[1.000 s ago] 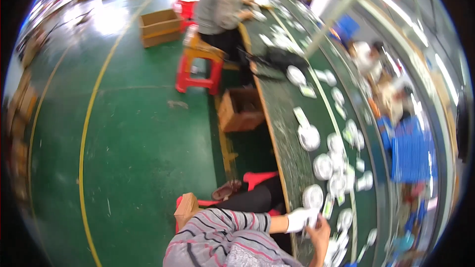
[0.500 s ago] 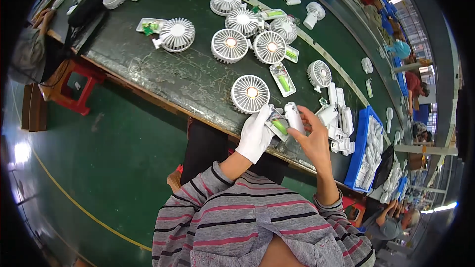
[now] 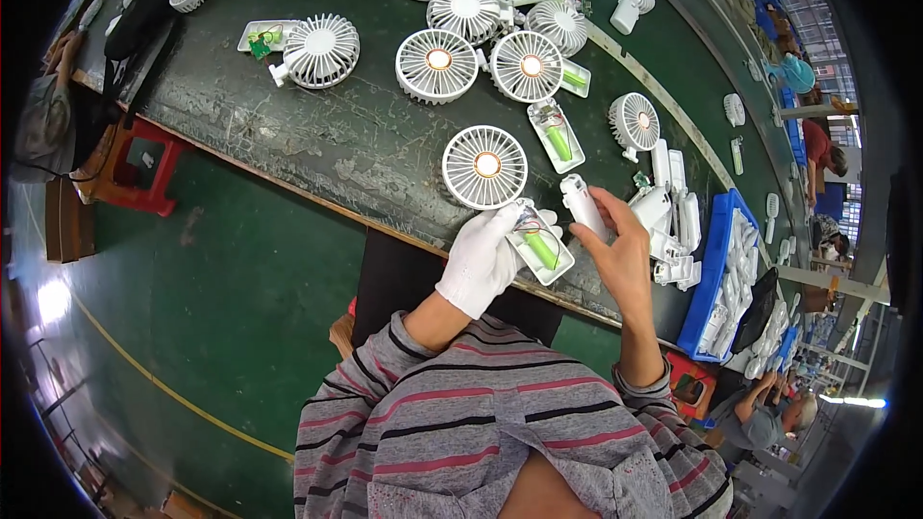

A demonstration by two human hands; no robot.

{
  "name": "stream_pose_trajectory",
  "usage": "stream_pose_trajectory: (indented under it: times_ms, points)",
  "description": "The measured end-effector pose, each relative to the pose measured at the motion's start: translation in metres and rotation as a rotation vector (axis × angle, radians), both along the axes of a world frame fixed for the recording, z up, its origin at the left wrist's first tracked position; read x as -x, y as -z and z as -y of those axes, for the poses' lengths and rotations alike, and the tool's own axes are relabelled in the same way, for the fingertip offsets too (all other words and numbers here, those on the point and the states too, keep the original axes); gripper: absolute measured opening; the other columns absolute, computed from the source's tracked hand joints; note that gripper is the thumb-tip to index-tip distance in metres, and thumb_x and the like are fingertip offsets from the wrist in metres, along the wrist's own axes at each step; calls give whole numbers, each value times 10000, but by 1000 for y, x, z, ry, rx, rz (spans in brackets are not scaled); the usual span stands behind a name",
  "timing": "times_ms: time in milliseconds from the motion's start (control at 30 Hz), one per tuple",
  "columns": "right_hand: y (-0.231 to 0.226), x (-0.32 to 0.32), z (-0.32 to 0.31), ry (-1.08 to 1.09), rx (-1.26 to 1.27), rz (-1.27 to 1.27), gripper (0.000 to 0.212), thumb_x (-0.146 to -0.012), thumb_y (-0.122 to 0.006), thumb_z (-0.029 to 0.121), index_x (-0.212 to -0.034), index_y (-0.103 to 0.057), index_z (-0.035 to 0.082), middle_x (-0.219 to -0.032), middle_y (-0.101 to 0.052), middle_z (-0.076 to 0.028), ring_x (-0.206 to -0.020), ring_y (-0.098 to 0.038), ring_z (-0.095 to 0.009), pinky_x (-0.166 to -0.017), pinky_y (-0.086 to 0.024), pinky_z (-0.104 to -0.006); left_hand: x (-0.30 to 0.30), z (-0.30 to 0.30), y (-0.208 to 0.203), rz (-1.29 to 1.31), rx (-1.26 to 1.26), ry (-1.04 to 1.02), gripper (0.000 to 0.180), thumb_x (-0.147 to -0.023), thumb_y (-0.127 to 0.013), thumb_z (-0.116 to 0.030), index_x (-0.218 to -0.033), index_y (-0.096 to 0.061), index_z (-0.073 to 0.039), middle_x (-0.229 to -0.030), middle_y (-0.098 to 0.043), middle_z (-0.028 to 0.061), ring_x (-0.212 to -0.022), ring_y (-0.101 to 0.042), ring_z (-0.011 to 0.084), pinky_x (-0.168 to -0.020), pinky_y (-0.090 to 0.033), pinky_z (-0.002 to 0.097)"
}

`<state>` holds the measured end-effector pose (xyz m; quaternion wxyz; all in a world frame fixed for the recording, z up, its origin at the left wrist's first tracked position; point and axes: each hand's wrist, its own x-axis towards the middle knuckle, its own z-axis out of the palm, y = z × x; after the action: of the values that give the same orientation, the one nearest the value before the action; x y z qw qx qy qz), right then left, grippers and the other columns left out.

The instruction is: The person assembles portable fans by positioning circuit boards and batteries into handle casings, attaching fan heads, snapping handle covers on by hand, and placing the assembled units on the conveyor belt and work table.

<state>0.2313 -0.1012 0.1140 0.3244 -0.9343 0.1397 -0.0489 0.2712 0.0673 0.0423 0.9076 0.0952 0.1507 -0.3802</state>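
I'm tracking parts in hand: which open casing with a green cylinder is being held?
The white casing in the gloved left hand; the other open casings lie on the bench.

White handle (image 3: 555, 274), open, tilted, green battery (image 3: 541, 250) showing. Round white fan (image 3: 486, 168), face up, at its 11 o'clock; white cover (image 3: 585, 209), apart, between 1 and 2.

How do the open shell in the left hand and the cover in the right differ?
The open shell shows its inside, with a green cell in it; the cover shows a white surface and no cell. The shell is in the gloved left hand, the cover in the bare right hand. The shell is nearer the person, the cover farther out. Both are white and longish.
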Motion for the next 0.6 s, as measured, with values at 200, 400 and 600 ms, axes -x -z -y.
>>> stream_pose_trajectory:
  times_ms: [200, 400, 600]
  points:
    - [12, -17, -20, -146, -380, -17, 194, -783, -687, 77, -949, -642, -15, -924, -636, -89, -827, -609, -167, -755, -468, -271, 2, -6, 3, -16, -23, 11, 231, -951, -463, -96, -1120, -479, 61, -1058, -589, 183, -942, -616, 254, -814, -534, 391]
    - [29, -28, -20, -147, -602, -254, 71, -800, -689, 55, -831, -636, 20, -744, -597, 32, -663, -499, -20, -603, -396, -173, 9, -7, -2, 73, -263, -17, 198, -890, -528, 7, -1084, -530, 47, -1000, -588, 89, -866, -608, 153, -739, -517, 286]
    - [29, -34, -16, -240, -588, -345, 91, -802, -681, 50, -836, -600, 30, -749, -573, 43, -670, -486, -14, -599, -383, -178, 11, -8, 2, 116, -317, 17, 191, -889, -532, -4, -1071, -546, 50, -959, -601, 78, -832, -612, 145, -703, -506, 268]
